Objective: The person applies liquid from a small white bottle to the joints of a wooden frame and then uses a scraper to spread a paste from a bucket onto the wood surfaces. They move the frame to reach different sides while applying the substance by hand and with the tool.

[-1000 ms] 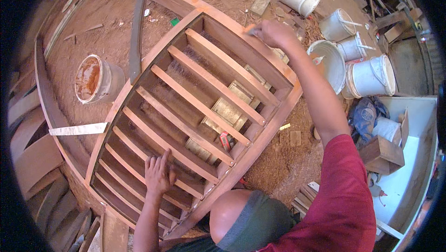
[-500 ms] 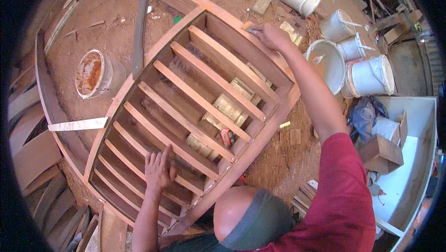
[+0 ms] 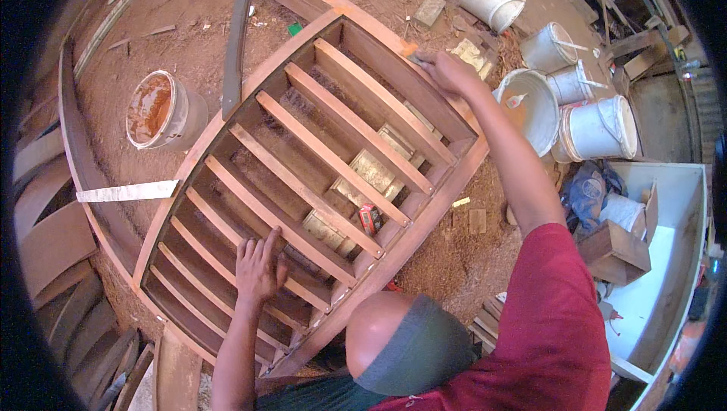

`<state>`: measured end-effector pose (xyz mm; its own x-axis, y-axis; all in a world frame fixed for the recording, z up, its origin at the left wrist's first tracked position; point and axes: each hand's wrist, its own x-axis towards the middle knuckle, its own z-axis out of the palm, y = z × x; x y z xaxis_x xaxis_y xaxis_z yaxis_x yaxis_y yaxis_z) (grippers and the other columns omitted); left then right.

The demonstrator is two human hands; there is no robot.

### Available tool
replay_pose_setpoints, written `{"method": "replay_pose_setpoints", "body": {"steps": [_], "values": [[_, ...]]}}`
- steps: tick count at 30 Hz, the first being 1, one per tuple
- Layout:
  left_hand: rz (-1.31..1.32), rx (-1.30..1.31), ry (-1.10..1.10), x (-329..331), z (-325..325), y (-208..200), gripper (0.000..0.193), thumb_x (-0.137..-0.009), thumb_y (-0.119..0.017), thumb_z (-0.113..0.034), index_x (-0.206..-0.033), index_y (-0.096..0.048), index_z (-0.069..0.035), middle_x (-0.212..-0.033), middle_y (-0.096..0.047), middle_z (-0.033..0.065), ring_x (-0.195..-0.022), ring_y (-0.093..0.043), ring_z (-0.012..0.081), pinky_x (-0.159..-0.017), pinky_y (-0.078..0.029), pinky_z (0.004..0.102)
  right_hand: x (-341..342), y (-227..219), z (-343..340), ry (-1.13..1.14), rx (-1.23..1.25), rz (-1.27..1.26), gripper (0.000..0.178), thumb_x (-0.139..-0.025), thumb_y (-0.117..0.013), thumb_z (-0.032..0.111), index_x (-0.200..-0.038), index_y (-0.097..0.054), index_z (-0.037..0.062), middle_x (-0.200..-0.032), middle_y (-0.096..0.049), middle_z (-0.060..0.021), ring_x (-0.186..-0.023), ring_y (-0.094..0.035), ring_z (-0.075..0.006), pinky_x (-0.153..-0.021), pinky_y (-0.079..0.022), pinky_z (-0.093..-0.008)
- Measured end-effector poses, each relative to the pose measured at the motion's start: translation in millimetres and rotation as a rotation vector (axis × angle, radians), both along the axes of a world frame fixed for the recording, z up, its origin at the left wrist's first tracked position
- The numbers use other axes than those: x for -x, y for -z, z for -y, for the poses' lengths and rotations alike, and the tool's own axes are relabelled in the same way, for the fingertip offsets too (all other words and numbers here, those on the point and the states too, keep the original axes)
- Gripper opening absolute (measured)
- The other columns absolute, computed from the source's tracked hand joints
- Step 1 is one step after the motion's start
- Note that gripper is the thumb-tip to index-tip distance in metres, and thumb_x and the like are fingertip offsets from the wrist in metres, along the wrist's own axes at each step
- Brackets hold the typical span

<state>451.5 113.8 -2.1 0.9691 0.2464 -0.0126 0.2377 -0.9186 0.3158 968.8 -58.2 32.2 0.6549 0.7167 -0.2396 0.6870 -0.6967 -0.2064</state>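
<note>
A curved wooden frame [image 3: 447, 188] with several parallel wooden slats [image 3: 291, 197] lies across the middle of the view. My left hand [image 3: 259, 267] is over the slats at the near left, fingers stretched and apart, holding nothing and resting on the wood. At the frame's far right rail, my right hand [image 3: 454, 74] is closed on a putty knife [image 3: 417, 58], mostly covered by the fingers. Its blade touches the rail beside a smear of orange filler [image 3: 408, 48]. A dark curved strip of wood [image 3: 238, 40] leans on the frame's far left edge.
A bucket with reddish-brown paste [image 3: 163, 112] stands left. Several white buckets [image 3: 597, 131] and a wide basin [image 3: 541, 123] stand right. A white-lined box [image 3: 670, 275] holds a wooden box and a bag. Under the slats lies a red tool [image 3: 369, 218]. Curved boards [image 3: 53, 237] are stacked left.
My right hand and the putty knife have shifted slightly toward the near right along the rail, and more orange filler shows behind. My left hand stays in place on the slats.
</note>
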Motion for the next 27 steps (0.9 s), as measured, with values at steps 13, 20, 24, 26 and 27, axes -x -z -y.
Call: {"method": "replay_pose_setpoints", "body": {"steps": [13, 20, 24, 26, 27], "values": [[0.021, -0.002, -0.006, 7.3, -5.9, 3.0, 0.059, -0.082, -0.063, -0.023, -0.136, -0.049, -0.003, -0.092, -0.059, 0.0112, -0.092, -0.055, 0.0275, -0.097, -0.039, 0.0417, -17.9, -63.3, -24.0, -0.173, 0.485, 0.018, 0.042, -0.090, -0.062, 0.036, -0.121, -0.065, 0.0079, -0.112, -0.068, -0.0187, -0.101, -0.066, -0.0344, -0.083, -0.052, -0.0435], [0.000, 0.033, 0.010, -2.8, -5.1, -2.2, 0.061, -0.080, -0.064, -0.022, -0.137, -0.049, -0.004, -0.091, -0.058, 0.0108, -0.090, -0.054, 0.0281, -0.097, -0.039, 0.0428, 10.1, -79.0, 14.7, -0.064, -0.223, -0.168, 0.044, -0.091, -0.067, 0.028, -0.128, -0.062, 0.0069, -0.101, -0.071, -0.0195, -0.092, -0.067, -0.0212, -0.080, -0.052, -0.0381], [-0.068, 0.046, 0.002, 7.2, -8.2, -4.5, 0.066, -0.079, -0.064, -0.024, -0.140, -0.046, -0.005, -0.096, -0.058, 0.0104, -0.096, -0.054, 0.0280, -0.100, -0.038, 0.0423, 103.9, -38.9, 11.7, 0.210, -0.464, -0.522, 0.031, -0.099, -0.056, 0.029, -0.112, -0.065, 0.0021, -0.073, -0.063, -0.0014, -0.062, -0.059, -0.0065, -0.054, -0.048, -0.0243], [-0.055, 0.032, 0.003, 10.3, -4.3, 5.9, 0.071, -0.076, -0.065, -0.025, -0.141, -0.044, -0.006, -0.099, -0.059, 0.0106, -0.099, -0.054, 0.0291, -0.100, -0.038, 0.0441, 154.4, -19.2, 20.6, 0.179, -0.540, -0.641, 0.025, -0.101, -0.054, 0.026, -0.100, -0.061, 0.0017, -0.070, -0.061, -0.0018, -0.054, -0.056, -0.0074, -0.048, -0.046, -0.0240], [-0.042, 0.016, 0.003, 10.4, -5.8, 7.9, 0.074, -0.074, -0.065, -0.025, -0.142, -0.043, -0.007, -0.101, -0.059, 0.0107, -0.100, -0.054, 0.0297, -0.100, -0.038, 0.0449, 178.6, -12.6, 23.8, 0.205, -0.596, -0.714, 0.025, -0.102, -0.053, 0.025, -0.101, -0.061, 0.0018, -0.068, -0.061, -0.0026, -0.053, -0.057, -0.0083, -0.047, -0.046, -0.0244]]}}
